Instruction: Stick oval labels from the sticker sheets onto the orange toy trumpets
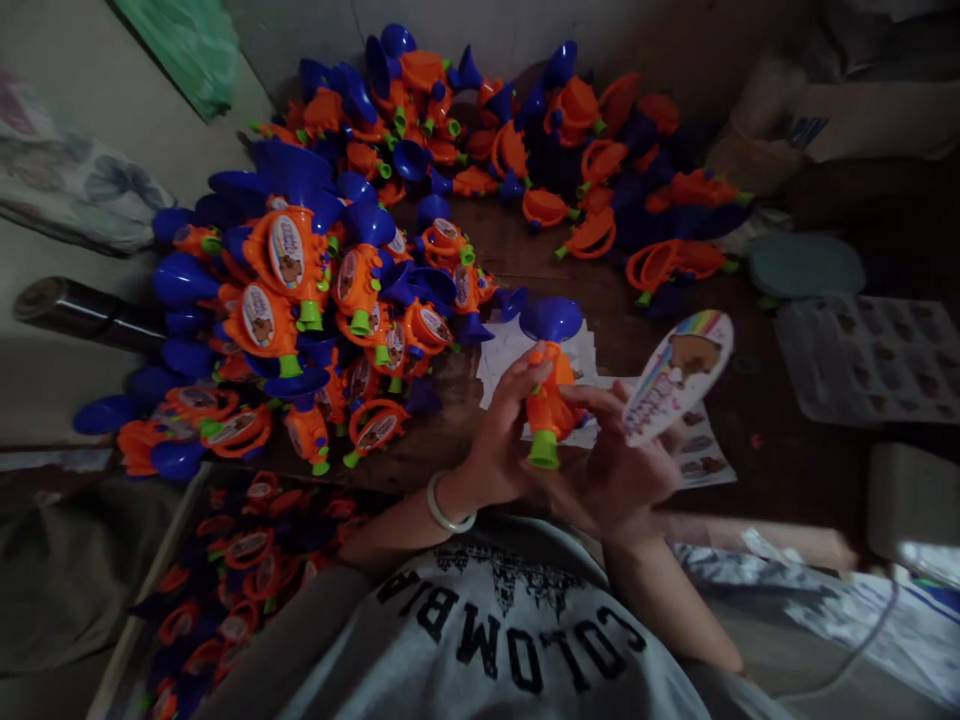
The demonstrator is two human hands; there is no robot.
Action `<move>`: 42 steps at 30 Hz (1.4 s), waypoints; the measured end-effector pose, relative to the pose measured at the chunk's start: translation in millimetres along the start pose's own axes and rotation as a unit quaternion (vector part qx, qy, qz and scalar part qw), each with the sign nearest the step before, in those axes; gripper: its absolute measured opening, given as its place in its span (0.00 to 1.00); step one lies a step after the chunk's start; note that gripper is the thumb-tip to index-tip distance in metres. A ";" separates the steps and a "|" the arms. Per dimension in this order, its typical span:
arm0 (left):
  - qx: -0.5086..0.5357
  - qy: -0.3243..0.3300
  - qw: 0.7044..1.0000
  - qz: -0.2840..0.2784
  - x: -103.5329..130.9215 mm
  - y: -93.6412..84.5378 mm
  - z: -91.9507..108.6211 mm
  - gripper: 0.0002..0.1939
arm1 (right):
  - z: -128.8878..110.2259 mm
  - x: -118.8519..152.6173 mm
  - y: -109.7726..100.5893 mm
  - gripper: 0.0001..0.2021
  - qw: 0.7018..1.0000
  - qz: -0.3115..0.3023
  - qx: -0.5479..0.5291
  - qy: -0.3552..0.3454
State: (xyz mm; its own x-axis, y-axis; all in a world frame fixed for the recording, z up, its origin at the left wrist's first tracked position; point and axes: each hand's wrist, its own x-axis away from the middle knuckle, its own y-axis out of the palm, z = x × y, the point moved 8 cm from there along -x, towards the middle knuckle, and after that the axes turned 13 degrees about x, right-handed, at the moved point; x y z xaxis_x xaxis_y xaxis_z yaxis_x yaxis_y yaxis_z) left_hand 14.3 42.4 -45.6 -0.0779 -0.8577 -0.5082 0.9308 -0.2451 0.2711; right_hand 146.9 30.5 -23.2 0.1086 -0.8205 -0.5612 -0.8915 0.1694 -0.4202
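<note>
My left hand is wrapped round a toy trumpet with an orange body, blue bell and green mouthpiece. The bell points away from me and the mouthpiece toward me. In my right hand is an oval sticker with a rainbow and a brown bear, pinched at its lower edge. A finger of that hand reaches to the trumpet's side. Beneath both hands lie white sticker sheets. Left of them is a heap of trumpets with oval stickers.
More trumpets without visible stickers are piled along the back wall. A box of trumpets stands below the table edge at left. To the right are a sheet of stickers, a pale round lid and a light-coloured device. A dark cylinder lies at far left.
</note>
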 end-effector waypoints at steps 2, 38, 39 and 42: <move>0.043 -0.035 0.998 0.035 -1.1 -6.4 -0.8 0.35 | -4.3 -4.7 -4.6 0.29 0.995 0.004 -0.095 -0.011; 0.186 -0.132 0.971 0.065 -5.7 -0.9 3.2 0.24 | 23.9 -22.2 -20.1 0.11 0.980 0.057 -0.074 0.178; 0.183 -0.124 0.973 0.063 -5.6 -0.2 4.9 0.24 | 21.3 -22.6 -21.5 0.09 0.981 0.063 -0.059 0.171; 0.163 -0.113 0.978 0.062 -4.8 1.1 8.9 0.23 | 12.0 -25.2 -25.1 0.06 0.987 0.076 0.010 0.139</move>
State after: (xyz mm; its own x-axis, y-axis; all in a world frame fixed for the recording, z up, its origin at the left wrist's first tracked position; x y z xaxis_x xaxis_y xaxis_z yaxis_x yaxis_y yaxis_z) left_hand 12.5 42.3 -35.5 -0.0821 -0.9589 -0.2714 0.7779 -0.2319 0.5840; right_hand 171.8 53.4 -7.0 -0.1533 -0.9026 -0.4023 -0.8789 0.3107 -0.3620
